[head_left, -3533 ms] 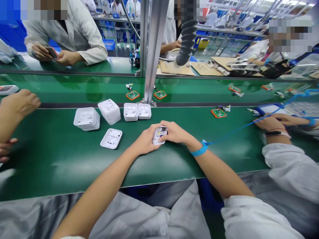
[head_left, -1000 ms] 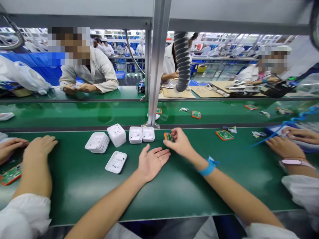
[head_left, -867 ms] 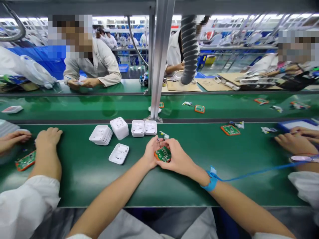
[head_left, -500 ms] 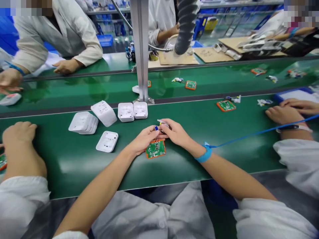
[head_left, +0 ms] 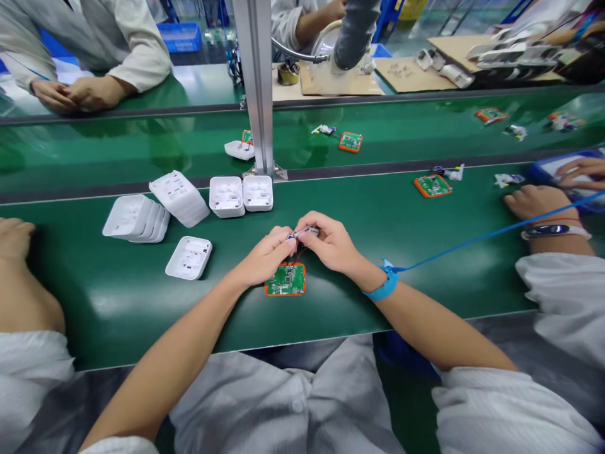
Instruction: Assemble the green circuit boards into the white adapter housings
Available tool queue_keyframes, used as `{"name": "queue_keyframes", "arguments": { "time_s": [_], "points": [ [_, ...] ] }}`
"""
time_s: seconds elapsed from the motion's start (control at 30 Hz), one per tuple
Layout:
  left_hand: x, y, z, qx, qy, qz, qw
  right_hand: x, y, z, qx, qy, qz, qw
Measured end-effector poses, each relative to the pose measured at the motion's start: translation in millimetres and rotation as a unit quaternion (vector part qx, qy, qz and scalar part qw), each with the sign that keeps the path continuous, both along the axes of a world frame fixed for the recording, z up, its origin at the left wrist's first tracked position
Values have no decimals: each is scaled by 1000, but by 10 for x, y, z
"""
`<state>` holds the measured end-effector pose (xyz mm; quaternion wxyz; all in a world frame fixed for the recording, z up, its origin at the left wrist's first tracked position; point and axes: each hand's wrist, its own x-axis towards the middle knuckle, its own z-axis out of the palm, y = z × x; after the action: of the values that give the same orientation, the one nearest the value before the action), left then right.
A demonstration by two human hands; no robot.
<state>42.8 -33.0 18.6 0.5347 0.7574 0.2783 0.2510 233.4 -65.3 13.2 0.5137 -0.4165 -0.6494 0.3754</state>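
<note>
My left hand (head_left: 266, 257) is closed, its thumb and fingers pinching a small blue component (head_left: 292, 236) that is mostly hidden. My right hand (head_left: 331, 244) is also closed, gripping a small white plastic part (head_left: 309, 231) whose tip meets the blue component. Just below the fingers lies a green circuit board (head_left: 286, 280) in an orange frame, flat on the green work surface, its upper left corner under my left hand. Thin dark and red wires (head_left: 299, 253) run from the board up to the held parts. A blue wrist strap (head_left: 384, 284) is around my right wrist.
Stacks of white plastic housings (head_left: 179, 198) stand at left, with a single housing (head_left: 189, 258) closer to me. A metal post (head_left: 258, 88) rises behind my hands. Another framed board (head_left: 432, 185) lies at right. Co-workers' arms (head_left: 539, 205) rest on both sides. A blue cord (head_left: 472, 236) stretches rightward.
My hands have drawn closer together, bringing the white part against the blue component. The view has shifted slightly. Across the belt, a co-worker's hands have come together.
</note>
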Motion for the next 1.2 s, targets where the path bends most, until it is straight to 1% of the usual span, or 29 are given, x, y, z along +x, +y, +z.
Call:
{"name": "queue_keyframes", "arguments": {
  "time_s": [0.13, 0.23, 0.33, 0.43, 0.5, 0.67, 0.73, 0.83, 0.93, 1.0, 1.03, 1.07, 1.1, 1.13, 1.17, 1.2],
  "points": [
    [3, -7, 36, 39, 33, -23, 998, -11, -16, -13, -13, -1, 12, 1000],
    [0, -13, 54, 43, 46, -37, 997, -18, -13, -38, -30, 16, 14, 999],
    [-2, -15, 64, 42, 50, -44, 997, -24, -10, -54, -41, 34, 39, 998],
    [-3, -11, 69, 45, 53, -52, 996, -26, -10, -55, -69, 60, 66, 994],
    [-6, -10, 69, 50, 60, -54, 995, -26, -14, -50, -76, 64, 71, 993],
    [-16, -32, 50, 69, 87, -51, 993, -32, -33, -49, -18, 36, 51, 998],
    [-20, -40, 31, 75, 94, -51, 991, -47, -37, -68, -11, 29, 44, 999],
    [-11, -39, 1, 84, 89, -46, 991, -73, -31, -98, -18, 46, 31, 998],
    [17, -44, 10, 101, 101, -42, 989, -66, -13, -66, -12, 40, 44, 998],
    [6, -86, 54, 122, 139, -39, 982, -32, -5, 0, 8, -10, 64, 998],
    [-23, -124, 83, 144, 162, -29, 976, -9, -3, 36, 20, -47, 74, 996],
    [-75, -175, 111, 177, 183, -5, 967, 18, -2, 66, 28, -86, 80, 993],
    [-151, -236, 132, 219, 203, 37, 954, 45, -1, 86, 29, -125, 81, 988],
    [-251, -303, 145, 266, 222, 98, 933, 71, 0, 92, 25, -164, 74, 983],
    [-371, -371, 148, 309, 242, 178, 902, 95, 0, 85, 20, -205, 55, 977],
    [-505, -435, 141, 341, 264, 267, 862, 114, -3, 69, 18, -252, 21, 967]
  ]
}}
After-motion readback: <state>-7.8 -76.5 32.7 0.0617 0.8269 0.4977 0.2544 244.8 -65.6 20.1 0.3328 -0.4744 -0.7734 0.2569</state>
